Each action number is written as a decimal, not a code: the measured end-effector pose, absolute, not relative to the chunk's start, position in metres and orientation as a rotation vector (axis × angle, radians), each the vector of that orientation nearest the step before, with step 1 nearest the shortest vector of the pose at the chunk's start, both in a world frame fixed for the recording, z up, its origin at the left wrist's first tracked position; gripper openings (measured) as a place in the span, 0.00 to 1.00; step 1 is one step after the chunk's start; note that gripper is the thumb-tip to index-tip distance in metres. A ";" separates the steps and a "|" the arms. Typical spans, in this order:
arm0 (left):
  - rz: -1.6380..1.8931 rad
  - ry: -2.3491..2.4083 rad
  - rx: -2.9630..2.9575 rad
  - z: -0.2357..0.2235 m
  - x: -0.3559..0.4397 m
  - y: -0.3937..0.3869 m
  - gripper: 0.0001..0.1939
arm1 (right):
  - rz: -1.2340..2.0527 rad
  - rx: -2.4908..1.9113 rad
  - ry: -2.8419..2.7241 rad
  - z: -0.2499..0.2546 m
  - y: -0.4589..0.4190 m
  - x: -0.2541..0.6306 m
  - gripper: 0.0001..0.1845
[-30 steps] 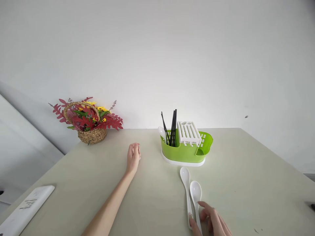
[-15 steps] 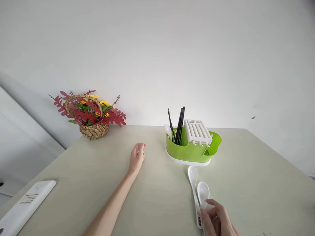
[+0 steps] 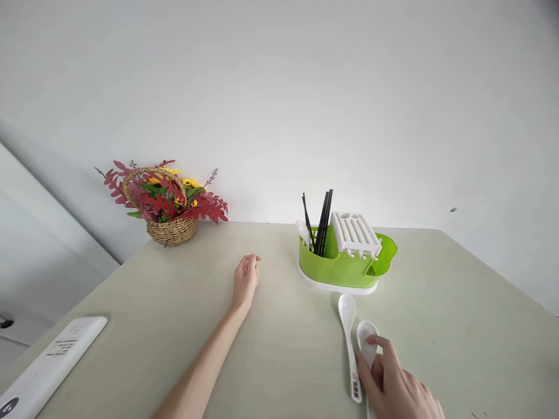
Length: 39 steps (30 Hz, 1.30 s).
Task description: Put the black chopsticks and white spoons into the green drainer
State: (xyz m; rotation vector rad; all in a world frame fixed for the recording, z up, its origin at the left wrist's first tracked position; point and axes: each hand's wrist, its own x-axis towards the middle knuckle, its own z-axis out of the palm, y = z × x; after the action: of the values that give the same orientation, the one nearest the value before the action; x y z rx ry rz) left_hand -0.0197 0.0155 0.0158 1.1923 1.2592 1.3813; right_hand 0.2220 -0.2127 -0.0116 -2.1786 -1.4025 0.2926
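White and glossy, the nearer spoon point(image 3: 364, 331) lay bowl-up on the table point(image 3: 288, 361), beside a second spoon point(image 3: 347, 308) and in front of the green caddy point(image 3: 327, 269); the right hand point(image 3: 399, 381) had its index fingertip at the bowl and its thumb by the neck — firmness of hold could not be told; the left hand point(image 3: 246, 279) rested loosely closed, holding nothing visible. Judged by look, the piece was light, stiff and rather slippery, possibly brittle if ceramic; the neck below the bowl — narrow, easily pinched — was assessed as the soundest hold.
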 end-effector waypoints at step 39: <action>1.329 1.329 1.299 0.014 -0.017 0.012 0.18 | 0.490 -1.965 -1.566 0.021 -0.174 0.299 0.30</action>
State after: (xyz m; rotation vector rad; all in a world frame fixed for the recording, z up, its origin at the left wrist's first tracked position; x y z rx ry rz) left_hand -0.0174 0.0120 0.0136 1.2989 1.3291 1.3291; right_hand 0.2993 -0.1743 0.0208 -1.9645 -1.5661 0.4900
